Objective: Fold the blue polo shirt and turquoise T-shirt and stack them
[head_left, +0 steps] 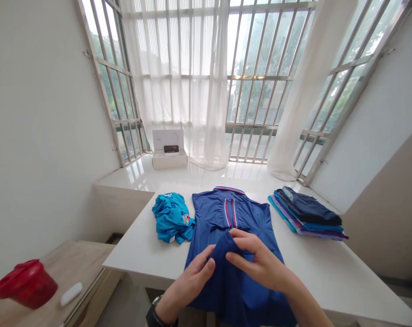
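Note:
A dark blue polo shirt (257,222) with red and white stripes lies spread on the white table, its collar toward the window and its lower part hanging over the near edge. My left hand (199,274) pinches a raised part of the shirt from the left, thumb on top. From the right, my right hand (255,256) grips the same raised fabric between thumb and fingers. A crumpled bright blue garment (172,218) lies left of the shirt. To the right sits a stack of folded clothes (306,213), with a dark navy piece on top.
On the window ledge stands an open white box (169,160) with a phone (171,149) propped in it. At the lower left, a red container (27,284) and a white oblong object (71,294) rest on a wooden surface. White curtains (208,91) hang behind the table (138,254).

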The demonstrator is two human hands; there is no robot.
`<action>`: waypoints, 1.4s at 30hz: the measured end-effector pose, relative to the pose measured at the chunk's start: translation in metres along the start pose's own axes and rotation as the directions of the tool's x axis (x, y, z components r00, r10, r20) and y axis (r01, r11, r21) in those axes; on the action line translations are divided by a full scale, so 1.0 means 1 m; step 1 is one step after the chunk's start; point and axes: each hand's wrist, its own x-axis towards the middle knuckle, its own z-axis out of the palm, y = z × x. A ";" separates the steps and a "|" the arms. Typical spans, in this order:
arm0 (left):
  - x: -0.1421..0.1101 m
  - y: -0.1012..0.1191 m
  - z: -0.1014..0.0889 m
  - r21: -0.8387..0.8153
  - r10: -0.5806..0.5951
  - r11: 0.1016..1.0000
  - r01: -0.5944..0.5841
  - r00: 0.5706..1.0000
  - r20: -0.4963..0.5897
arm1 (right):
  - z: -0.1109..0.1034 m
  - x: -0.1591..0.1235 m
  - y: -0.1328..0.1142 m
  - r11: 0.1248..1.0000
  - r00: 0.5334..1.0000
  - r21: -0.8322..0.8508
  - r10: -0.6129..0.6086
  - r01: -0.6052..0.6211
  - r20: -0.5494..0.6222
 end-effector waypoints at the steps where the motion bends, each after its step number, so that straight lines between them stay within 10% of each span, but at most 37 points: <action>1: 0.002 0.003 -0.003 0.008 -0.010 1.000 0.010 1.000 0.010 | -0.003 -0.001 -0.003 1.000 1.000 -0.026 -0.006 0.006 0.002; 6: 0.013 0.035 -0.010 -0.027 0.177 0.984 -0.178 0.938 0.297 | -0.012 -0.008 -0.012 0.991 0.998 -0.125 -0.058 0.052 -0.040; 11: 0.018 0.051 -0.005 -0.012 0.110 0.993 -0.115 0.902 0.418 | -0.012 -0.005 -0.015 0.992 0.999 -0.123 -0.017 0.020 0.029; 16: 0.001 0.025 -0.006 0.053 0.163 0.983 -0.174 0.972 0.166 | -0.014 0.004 -0.010 0.982 1.000 -0.187 0.005 -0.008 -0.017; 20: -0.027 -0.013 -0.009 0.148 -0.024 0.988 0.034 0.998 -0.066 | -0.022 0.012 -0.005 0.991 0.999 -0.134 0.007 -0.012 -0.042; 42: -0.063 -0.069 -0.012 0.107 -0.142 0.977 0.186 0.936 -0.323 | 0.028 0.112 0.097 0.993 0.987 0.013 0.116 -0.118 0.112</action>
